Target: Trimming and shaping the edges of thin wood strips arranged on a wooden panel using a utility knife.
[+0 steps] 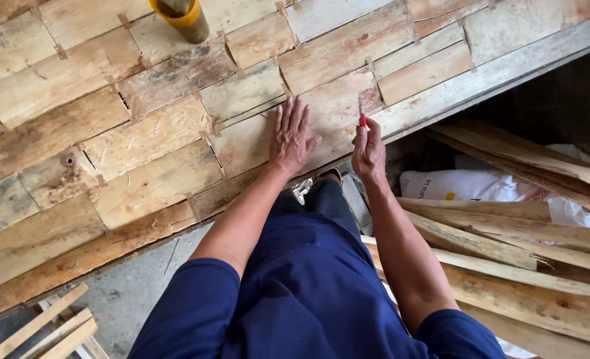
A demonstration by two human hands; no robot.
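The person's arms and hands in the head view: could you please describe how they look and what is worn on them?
Both arms are bare from short dark blue sleeves down to the hands. The left hand and right hand wear no gloves; no watch, ring or bracelet shows. The sleeves belong to a plain dark blue shirt, with no markings visible, and dark blue trousers match it.
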